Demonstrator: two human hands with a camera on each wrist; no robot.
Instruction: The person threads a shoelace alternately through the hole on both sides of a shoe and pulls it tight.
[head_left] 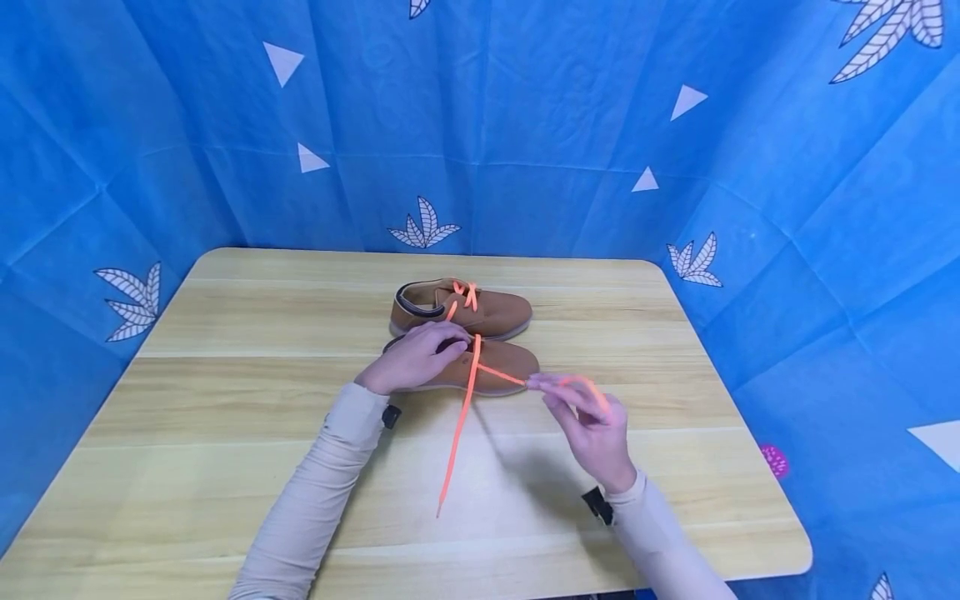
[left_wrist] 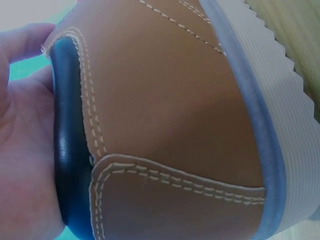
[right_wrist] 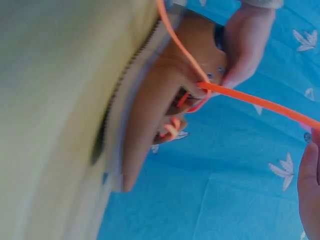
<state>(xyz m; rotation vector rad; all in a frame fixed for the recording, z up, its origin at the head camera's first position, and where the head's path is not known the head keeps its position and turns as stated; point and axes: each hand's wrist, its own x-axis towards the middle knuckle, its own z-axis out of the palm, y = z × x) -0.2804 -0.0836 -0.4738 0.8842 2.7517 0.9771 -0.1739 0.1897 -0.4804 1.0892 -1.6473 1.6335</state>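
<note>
A brown shoe [head_left: 513, 358] with a pale sole stands on the table, its toe to the right. My left hand [head_left: 415, 357] holds it at the opening; in the left wrist view, that hand [left_wrist: 25, 165] lies along the dark padded collar [left_wrist: 70, 130]. An orange shoelace [head_left: 501, 374] stretches taut from the shoe's lacing to my right hand [head_left: 596, 437], which pinches it. Part of the lace loops over that hand's back. Its other end [head_left: 454, 450] hangs toward the table's near side. The left fingertips are partly hidden by the shoe.
Behind the near shoe stands a second brown shoe [head_left: 502, 310] with orange laces, close beside it. The light wooden table [head_left: 225, 400] has rounded corners. Blue cloth [head_left: 480, 100] printed with leaves and triangles hangs behind and along the sides.
</note>
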